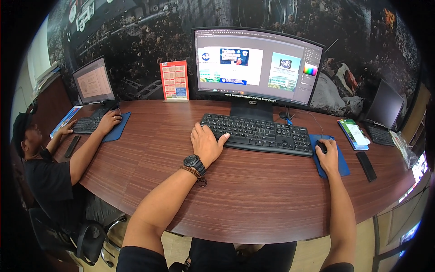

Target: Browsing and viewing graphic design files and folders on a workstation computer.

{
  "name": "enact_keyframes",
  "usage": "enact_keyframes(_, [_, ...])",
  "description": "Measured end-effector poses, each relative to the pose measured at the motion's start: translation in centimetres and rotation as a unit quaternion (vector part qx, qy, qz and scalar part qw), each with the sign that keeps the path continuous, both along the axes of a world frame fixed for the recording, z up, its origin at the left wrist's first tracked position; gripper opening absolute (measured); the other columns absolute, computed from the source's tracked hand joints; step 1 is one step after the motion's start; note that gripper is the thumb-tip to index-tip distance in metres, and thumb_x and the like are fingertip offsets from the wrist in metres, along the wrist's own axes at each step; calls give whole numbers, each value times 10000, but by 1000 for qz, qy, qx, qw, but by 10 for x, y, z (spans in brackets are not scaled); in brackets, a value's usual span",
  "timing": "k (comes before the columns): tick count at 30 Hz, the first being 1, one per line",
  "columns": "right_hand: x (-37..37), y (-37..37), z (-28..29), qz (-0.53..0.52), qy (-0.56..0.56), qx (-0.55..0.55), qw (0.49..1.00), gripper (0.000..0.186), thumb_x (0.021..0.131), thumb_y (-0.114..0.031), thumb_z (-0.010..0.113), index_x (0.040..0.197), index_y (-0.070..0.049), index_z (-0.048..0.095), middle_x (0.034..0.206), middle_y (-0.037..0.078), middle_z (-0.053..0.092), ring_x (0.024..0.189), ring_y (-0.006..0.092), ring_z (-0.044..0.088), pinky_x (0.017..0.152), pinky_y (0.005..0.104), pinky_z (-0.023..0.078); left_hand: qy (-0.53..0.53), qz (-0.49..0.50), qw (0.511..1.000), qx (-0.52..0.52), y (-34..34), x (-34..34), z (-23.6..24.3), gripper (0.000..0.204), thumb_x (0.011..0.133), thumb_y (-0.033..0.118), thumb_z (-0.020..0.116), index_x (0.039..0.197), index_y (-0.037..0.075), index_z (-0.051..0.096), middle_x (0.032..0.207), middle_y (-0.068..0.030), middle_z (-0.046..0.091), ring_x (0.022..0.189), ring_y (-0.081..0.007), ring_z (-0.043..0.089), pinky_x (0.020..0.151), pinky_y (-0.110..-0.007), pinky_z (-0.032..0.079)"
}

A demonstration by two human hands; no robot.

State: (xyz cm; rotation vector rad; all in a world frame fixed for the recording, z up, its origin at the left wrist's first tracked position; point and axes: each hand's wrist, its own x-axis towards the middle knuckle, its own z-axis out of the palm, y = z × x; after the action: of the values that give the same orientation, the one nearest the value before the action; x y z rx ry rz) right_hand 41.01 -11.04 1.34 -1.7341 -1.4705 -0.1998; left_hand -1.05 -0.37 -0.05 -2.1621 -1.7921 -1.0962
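My left hand [206, 142] lies on the left end of a black keyboard [263, 132], fingers stretched over the keys and thumb spread to the right. A black watch [193, 162] and a beaded bracelet [194, 172] are on that wrist. To the right, my right hand [328, 157] is wrapped over a black computer mouse [322, 146], which rests on a blue mouse pad [342, 162] beside the keyboard. Behind the keyboard stands a wide monitor [253, 63], lit with an image-editing window that holds several colourful layouts and a colour picker.
A red-framed calendar [174, 81] stands left of the monitor. At far left a co-worker [45, 181] uses another keyboard [87, 125] and monitor [93, 84]. On the right lie a black phone [366, 166], booklets [354, 134] and a dark monitor [385, 104]. The brown table [244, 195] curves toward me.
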Motion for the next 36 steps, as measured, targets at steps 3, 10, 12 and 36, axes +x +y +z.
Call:
enact_keyframes(3, [-1, -1, 0, -8, 1, -1, 1000, 315, 856, -198, 701, 1112, -15, 695, 1152, 181, 585, 1081, 361, 598, 957, 422, 474, 3, 6, 1000, -26, -4, 1, 4, 761, 903, 553, 655, 1094, -172, 523, 1237, -298, 434, 1159, -441, 458, 993, -550, 397])
enact_keyframes(10, [2, 0, -2, -7, -6, 8, 1000, 315, 849, -200, 710, 1104, -15, 703, 1143, 181, 591, 1072, 356, 605, 952, 420, 479, 29, 17, 999, -26, -4, 1, 3, 775, 913, 575, 632, 1050, -183, 551, 1207, -292, 453, 1127, -439, 489, 934, -541, 458])
enact_keyframes(12, [1, 1, -1, -9, -5, 5, 1000, 312, 844, -198, 711, 1093, -10, 706, 1137, 183, 595, 1065, 357, 606, 947, 421, 481, 32, 19, 999, -25, -3, 0, 2, 776, 913, 576, 631, 1052, -184, 550, 1207, -290, 454, 1128, -437, 489, 934, -540, 458])
enact_keyframes(36, [3, 1, -4, -2, -8, 9, 1000, 312, 838, -191, 702, 1100, -22, 697, 1149, 171, 586, 1078, 355, 599, 948, 424, 480, 23, 14, 998, -52, -3, 1, 4, 796, 915, 587, 614, 1084, -188, 559, 1254, -272, 436, 1157, -409, 458, 979, -552, 408])
